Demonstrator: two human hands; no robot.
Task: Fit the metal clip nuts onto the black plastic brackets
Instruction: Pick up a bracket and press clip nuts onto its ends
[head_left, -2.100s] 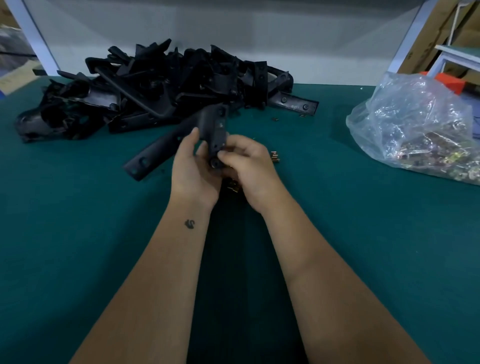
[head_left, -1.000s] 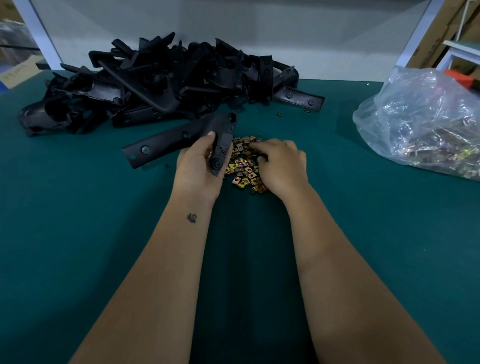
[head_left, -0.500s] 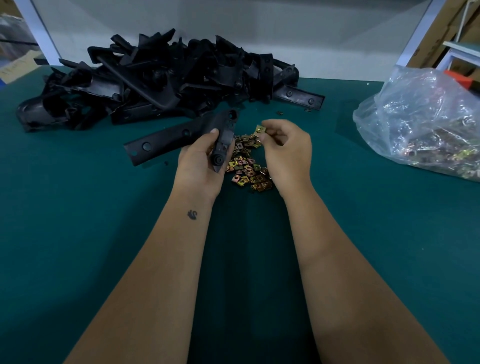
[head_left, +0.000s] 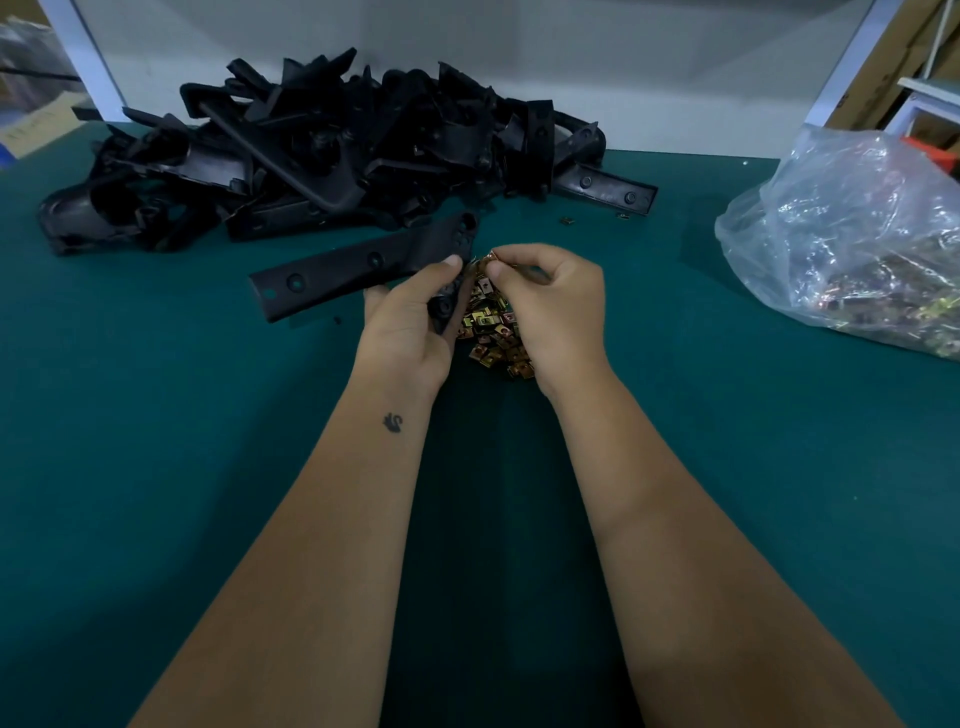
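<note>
My left hand (head_left: 410, 322) grips a long black plastic bracket (head_left: 353, 270) near its right end, its flat arm pointing left just above the green table. My right hand (head_left: 556, 306) pinches one brass-coloured clip nut (head_left: 488, 258) between thumb and forefinger, close to the bracket's end beside my left thumb. Between and below my hands lies a small heap of clip nuts (head_left: 493, 338) on the table.
A big pile of black brackets (head_left: 332, 150) fills the back left of the green table (head_left: 156, 467). A clear plastic bag (head_left: 852, 244) with more metal parts sits at the right. Two stray clip nuts (head_left: 569, 220) lie near the pile's right end.
My right hand left the bracket, dipped into the heap of clip nuts, and has lifted one nut up toward the bracket's end. The left hand keeps holding the bracket, now lower.
</note>
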